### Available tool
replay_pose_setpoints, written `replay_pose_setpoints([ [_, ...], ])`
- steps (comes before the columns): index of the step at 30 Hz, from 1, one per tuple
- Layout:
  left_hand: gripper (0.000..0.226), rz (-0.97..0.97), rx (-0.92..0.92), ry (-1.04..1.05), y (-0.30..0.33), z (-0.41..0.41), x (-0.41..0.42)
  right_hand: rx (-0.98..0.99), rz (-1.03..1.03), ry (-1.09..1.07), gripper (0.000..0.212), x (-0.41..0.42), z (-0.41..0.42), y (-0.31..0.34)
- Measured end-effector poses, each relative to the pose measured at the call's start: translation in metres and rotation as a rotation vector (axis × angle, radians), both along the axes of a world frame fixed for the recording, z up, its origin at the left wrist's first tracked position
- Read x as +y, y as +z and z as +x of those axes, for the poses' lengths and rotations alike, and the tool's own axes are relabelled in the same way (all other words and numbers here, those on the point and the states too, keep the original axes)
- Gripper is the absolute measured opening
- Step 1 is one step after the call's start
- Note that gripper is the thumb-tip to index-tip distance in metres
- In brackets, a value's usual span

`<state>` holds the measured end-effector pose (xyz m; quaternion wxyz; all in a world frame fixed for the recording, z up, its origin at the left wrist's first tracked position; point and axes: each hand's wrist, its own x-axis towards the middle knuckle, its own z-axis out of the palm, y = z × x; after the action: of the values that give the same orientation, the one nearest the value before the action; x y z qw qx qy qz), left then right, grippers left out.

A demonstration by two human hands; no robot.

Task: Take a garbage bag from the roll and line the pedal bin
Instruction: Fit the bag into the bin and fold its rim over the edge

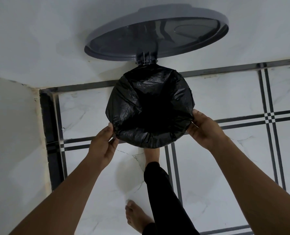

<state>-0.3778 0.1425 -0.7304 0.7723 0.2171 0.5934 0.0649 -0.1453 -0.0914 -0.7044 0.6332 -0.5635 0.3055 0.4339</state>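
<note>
A black garbage bag [149, 106] is stretched over the round mouth of the pedal bin, hiding its rim and body. The bin's grey lid [157, 33] stands open, tipped back against the wall on its hinge [146, 59]. My left hand [103, 145] pinches the bag's folded edge at the bin's lower left side. My right hand [205, 129] grips the bag's edge at the lower right side. One foot [151, 154] reaches under the bin's front, where the pedal is hidden. The roll of bags is not in view.
The bin stands against a white wall [39, 39] near a corner, with another white wall surface [10, 133] on the left. The floor is white marble tile with dark stripe lines [269, 116]. My other bare foot [135, 216] rests on the floor closer to me.
</note>
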Motion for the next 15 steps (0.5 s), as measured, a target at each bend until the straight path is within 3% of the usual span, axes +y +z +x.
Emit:
replay_pose_setpoints([
  [2,0.021,0.017,0.06,-0.02,-0.005,0.0,0.001,-0.017,0.013,0.027,0.018,-0.002,0.001,-0.001],
  [9,0.023,0.149,0.148,-0.032,0.003,0.007,-0.003,-0.021,0.035,0.036,0.031,-0.001,-0.002,0.011],
  [12,0.021,0.141,0.124,-0.014,0.012,0.013,-0.005,0.049,-0.018,-0.046,0.018,0.002,0.004,0.014],
  [15,0.023,0.076,0.047,0.059,0.013,0.013,0.0,0.082,-0.049,0.005,0.023,0.009,0.01,0.017],
])
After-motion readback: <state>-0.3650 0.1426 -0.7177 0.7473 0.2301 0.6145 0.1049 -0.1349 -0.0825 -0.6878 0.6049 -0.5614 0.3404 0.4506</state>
